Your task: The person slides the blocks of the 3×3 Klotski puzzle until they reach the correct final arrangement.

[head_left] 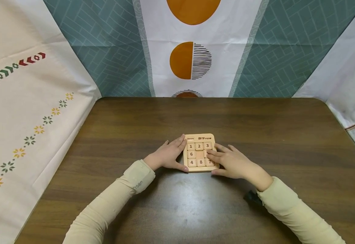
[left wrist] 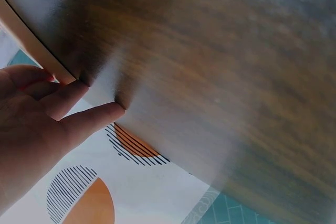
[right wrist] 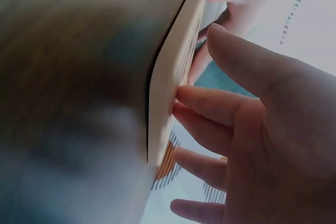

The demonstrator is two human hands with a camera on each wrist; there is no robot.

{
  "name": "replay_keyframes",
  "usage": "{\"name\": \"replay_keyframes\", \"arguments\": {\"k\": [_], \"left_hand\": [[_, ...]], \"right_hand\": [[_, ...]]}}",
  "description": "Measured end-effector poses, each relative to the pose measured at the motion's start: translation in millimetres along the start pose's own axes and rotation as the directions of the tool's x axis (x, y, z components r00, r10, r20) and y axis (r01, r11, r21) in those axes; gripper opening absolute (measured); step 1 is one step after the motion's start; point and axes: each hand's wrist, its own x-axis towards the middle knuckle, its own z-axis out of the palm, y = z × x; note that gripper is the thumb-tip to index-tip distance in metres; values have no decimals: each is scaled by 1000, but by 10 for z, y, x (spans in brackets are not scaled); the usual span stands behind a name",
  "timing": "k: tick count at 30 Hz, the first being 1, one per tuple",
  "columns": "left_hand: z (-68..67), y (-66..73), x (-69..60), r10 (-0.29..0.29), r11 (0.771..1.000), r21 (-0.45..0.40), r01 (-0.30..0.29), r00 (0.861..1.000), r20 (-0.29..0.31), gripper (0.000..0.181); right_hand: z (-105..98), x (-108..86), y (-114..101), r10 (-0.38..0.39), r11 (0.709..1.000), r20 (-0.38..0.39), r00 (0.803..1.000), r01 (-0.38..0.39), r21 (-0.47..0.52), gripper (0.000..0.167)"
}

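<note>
A wooden sliding number puzzle [head_left: 200,169] lies flat on the table in the head view. Its tiles show 1, 2, 3 on top, 6 in the middle row, and 4, 8, 7 below. The centre slot is bare wood; fingers partly cover the tile right of it. My left hand [head_left: 170,153] rests along the puzzle's left side, thumb at the lower corner and fingertips near the upper one. From the right, my right hand [head_left: 233,163] reaches over the frame. Its extended fingertips [right wrist: 184,93] touch the puzzle's top, while the thumb lies near the lower right corner.
The brown wooden table [head_left: 134,118] spreads around the puzzle, its far edge meeting a patterned teal and white cloth [head_left: 110,51]. White cloth [head_left: 37,149] with floral motifs hangs at the left. A dark object [head_left: 253,197] sits under the right wrist.
</note>
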Motion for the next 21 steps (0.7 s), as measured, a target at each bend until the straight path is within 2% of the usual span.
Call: {"name": "replay_keyframes", "arguments": {"k": [5, 10, 16, 21], "left_hand": [[11, -11, 10, 7, 1000, -3, -7, 1000, -7, 112], [23, -16, 18, 5, 1000, -8, -6, 1000, -12, 111], [17, -18, 12, 5, 1000, -18, -5, 1000, -3, 111], [7, -15, 6, 5, 1000, -30, -5, 1000, 3, 111]], "right_hand": [[-25, -28, 29, -16, 1000, 1, 1000, 16, -3, 62], [-37, 95, -62, -69, 998, -17, 997, 69, -2, 67], [-9, 317, -192, -118, 993, 54, 992, 118, 6, 70], [12, 318, -174, -106, 994, 62, 992, 107, -4, 68]]}}
